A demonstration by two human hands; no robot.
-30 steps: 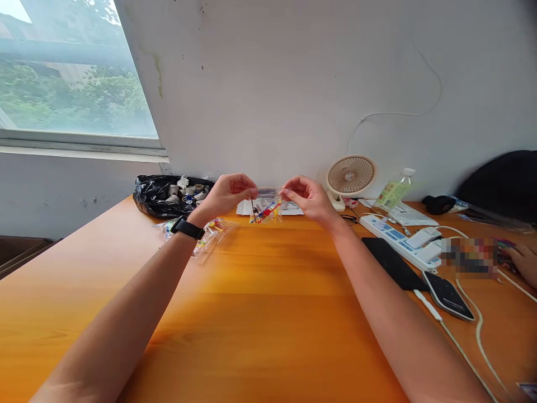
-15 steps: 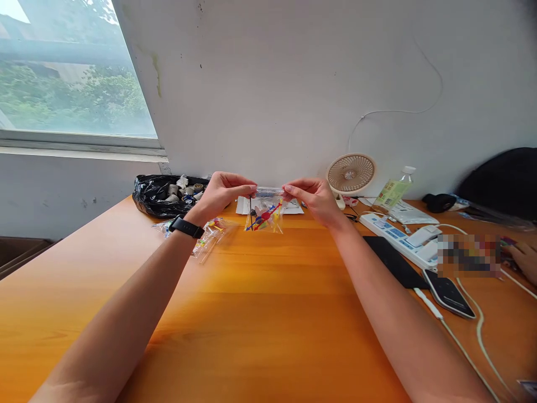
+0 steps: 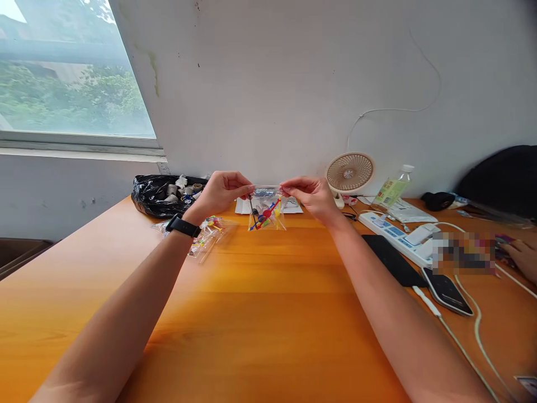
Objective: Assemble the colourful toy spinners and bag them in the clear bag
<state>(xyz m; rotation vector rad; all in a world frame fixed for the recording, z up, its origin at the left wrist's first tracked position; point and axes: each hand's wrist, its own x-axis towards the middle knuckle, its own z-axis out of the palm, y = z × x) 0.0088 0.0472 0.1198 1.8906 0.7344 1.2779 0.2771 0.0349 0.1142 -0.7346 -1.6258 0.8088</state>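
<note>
Between my two hands hangs a clear plastic bag (image 3: 267, 208), pinched at its top corners above the table. Red, blue, yellow and dark plastic pieces lie inside it; their exact kind is too small to tell. My left hand (image 3: 225, 193), with a black band on the wrist, is closed on the bag's left top corner. The right top corner is pinched by my right hand (image 3: 311, 197). Close to my left wrist, more clear bags (image 3: 207, 238) with small coloured pieces lie on the table.
A black plastic bag (image 3: 145, 196) of cardboard-like rolls stands at the back left. White papers lie behind the held bag. Rightward are a fan (image 3: 349, 172), bottle (image 3: 392, 187), power strip (image 3: 392, 235), phone (image 3: 447, 291) and cables. Another person's hand (image 3: 524, 254) shows at the right edge.
The coloured pieces inside the held bag have shifted and bunched together slightly. Both hands keep their pinch on its top corners, and the view has moved a little.
</note>
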